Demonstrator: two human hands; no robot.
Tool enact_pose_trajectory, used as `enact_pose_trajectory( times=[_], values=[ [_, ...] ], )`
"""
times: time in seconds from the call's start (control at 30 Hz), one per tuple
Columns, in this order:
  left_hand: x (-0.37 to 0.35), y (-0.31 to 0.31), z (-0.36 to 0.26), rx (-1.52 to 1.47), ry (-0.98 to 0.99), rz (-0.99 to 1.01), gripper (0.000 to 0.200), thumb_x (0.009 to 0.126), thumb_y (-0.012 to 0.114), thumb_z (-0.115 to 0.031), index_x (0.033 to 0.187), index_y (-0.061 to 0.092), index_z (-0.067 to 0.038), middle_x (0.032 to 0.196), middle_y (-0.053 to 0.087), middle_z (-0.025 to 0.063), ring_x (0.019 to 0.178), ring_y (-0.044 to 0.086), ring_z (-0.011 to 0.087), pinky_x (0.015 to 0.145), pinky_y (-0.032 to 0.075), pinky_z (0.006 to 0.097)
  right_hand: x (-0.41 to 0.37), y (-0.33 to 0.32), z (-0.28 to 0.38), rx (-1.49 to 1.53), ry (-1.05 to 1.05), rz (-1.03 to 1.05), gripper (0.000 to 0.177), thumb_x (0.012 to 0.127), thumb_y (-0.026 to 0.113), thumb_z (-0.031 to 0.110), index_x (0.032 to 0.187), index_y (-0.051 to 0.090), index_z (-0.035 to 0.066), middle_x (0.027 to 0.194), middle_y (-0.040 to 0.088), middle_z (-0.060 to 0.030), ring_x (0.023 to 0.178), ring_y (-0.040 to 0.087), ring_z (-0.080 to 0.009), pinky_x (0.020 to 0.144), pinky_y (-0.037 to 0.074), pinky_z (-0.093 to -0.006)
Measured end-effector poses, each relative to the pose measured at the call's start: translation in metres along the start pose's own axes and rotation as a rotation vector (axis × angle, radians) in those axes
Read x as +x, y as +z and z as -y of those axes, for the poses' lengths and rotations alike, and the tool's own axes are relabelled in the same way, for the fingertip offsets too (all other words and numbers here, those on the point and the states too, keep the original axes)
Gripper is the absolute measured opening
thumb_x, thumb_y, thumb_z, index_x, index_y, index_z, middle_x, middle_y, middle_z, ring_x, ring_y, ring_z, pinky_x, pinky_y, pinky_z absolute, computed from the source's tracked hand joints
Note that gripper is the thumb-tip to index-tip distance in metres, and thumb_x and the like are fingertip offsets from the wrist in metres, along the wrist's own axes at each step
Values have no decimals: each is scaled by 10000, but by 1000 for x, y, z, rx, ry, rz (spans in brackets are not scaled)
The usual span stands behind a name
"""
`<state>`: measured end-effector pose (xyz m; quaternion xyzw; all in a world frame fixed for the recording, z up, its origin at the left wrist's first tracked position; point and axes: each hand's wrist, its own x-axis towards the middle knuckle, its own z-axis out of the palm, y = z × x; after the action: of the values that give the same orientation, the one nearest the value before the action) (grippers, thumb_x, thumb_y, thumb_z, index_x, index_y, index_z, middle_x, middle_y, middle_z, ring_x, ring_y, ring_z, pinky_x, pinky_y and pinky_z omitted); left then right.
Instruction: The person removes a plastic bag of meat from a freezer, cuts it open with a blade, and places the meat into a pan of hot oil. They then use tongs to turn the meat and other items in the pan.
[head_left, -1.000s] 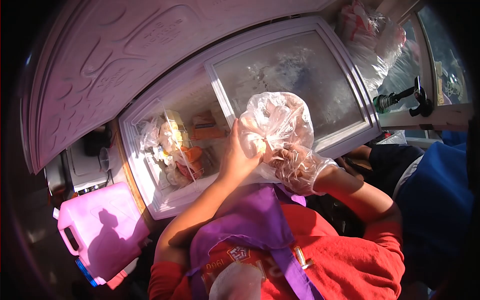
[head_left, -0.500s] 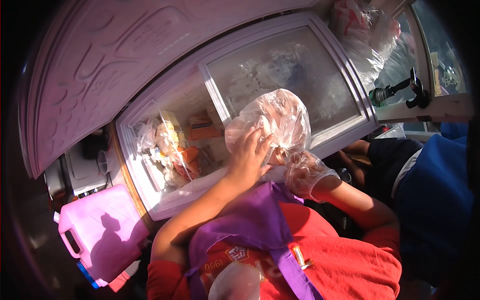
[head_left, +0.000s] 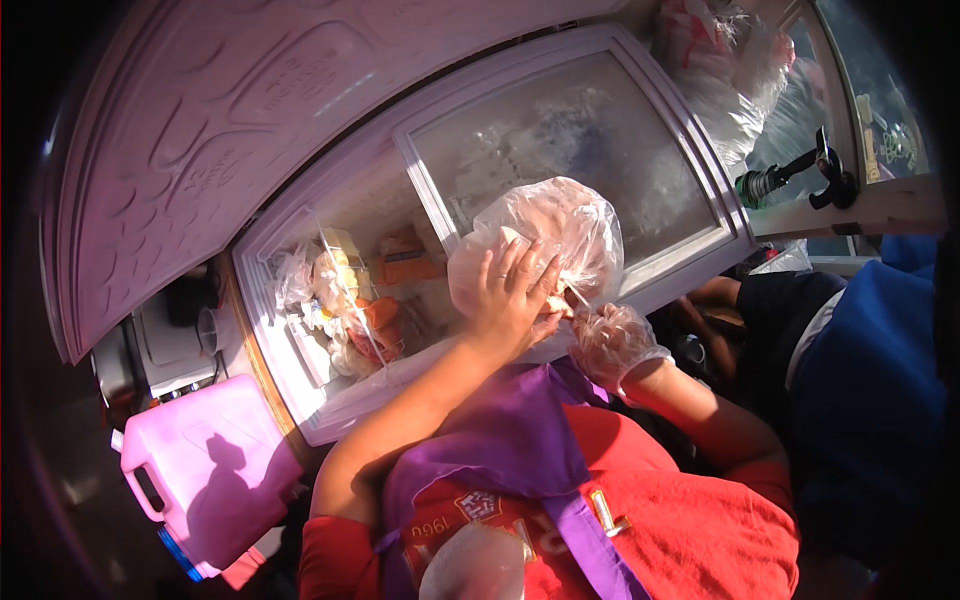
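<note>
In front of my chest is a clear plastic bag (head_left: 570,215), puffed out round and crinkled, with pale contents I cannot make out. My left hand (head_left: 515,300) is bare and holds the near left side of the bag, its fingers laid across the plastic and its thumb by the gathered mouth. A thin clear disposable glove covers my right hand (head_left: 612,342). Its fingers are pinched together on the gathered plastic at the bag's mouth. Both hands are over the front edge of a chest freezer (head_left: 680,275) with a glass top.
Packages (head_left: 345,290) lie inside the freezer at left. Its raised lid (head_left: 250,130) fills the upper left. A pink jug (head_left: 205,470) stands at lower left. Bundled plastic bags (head_left: 725,80) are at upper right. Another person's blue clothing (head_left: 875,350) is close on my right.
My left hand has shifted slightly right and down over the bag, its fingers more spread. My right hand has turned and now pinches the bag's mouth, drawing a strand of plastic taut.
</note>
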<state>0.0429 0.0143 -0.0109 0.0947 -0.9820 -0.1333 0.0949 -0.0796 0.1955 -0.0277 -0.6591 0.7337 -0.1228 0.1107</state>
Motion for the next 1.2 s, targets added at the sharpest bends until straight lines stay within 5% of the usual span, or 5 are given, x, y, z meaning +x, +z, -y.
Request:
enact_pose_trajectory(
  times=[0.2, 0.33, 0.4, 0.67, 1.2],
  values=[
    [13, -9, 12, -169, -122, -194, 322, 840, 693, -237, 1130, 664, -101, 1339, 487, 188, 1179, 534, 362, 1006, 415, 434, 30, -49, 14, -2, 22, -133, 295, 851, 611, 222, 1067, 646, 24, 931, 670, -131, 834, 642, -330, 730, 524, -446],
    [13, -5, 19, -194, -138, -202, 279, 823, 692, -211, 1077, 664, -100, 1288, 527, 183, 1166, 536, 370, 974, 428, 451, 26, -25, -7, -377, -145, -145, 279, 896, 573, 200, 1137, 637, 75, 979, 669, -130, 859, 653, -316, 731, 534, -438],
    [15, -4, 19, -159, -144, -223, 260, 776, 712, -211, 1000, 681, -83, 1268, 551, 138, 1151, 540, 343, 940, 426, 461, 43, -32, -2, -169, 185, 189, 290, 914, 564, 209, 1188, 618, 130, 1035, 667, -127, 887, 655, -308, 757, 533, -429],
    [14, -13, 18, -232, -165, -248, 189, 812, 672, -94, 995, 698, -132, 1245, 567, 146, 1181, 530, 364, 1011, 413, 447, 66, 13, -2, 448, 165, -337, 393, 887, 621, 164, 1273, 566, 124, 1003, 687, -103, 879, 671, -301, 769, 526, -396],
    [12, -2, 24, -265, -159, -260, 116, 822, 701, -114, 927, 680, -70, 1256, 567, 150, 1212, 507, 382, 1026, 413, 445, 80, 44, -6, 457, 178, -289, 316, 893, 621, 231, 1175, 580, 94, 985, 675, -125, 857, 661, -322, 748, 519, -434]
  ],
)
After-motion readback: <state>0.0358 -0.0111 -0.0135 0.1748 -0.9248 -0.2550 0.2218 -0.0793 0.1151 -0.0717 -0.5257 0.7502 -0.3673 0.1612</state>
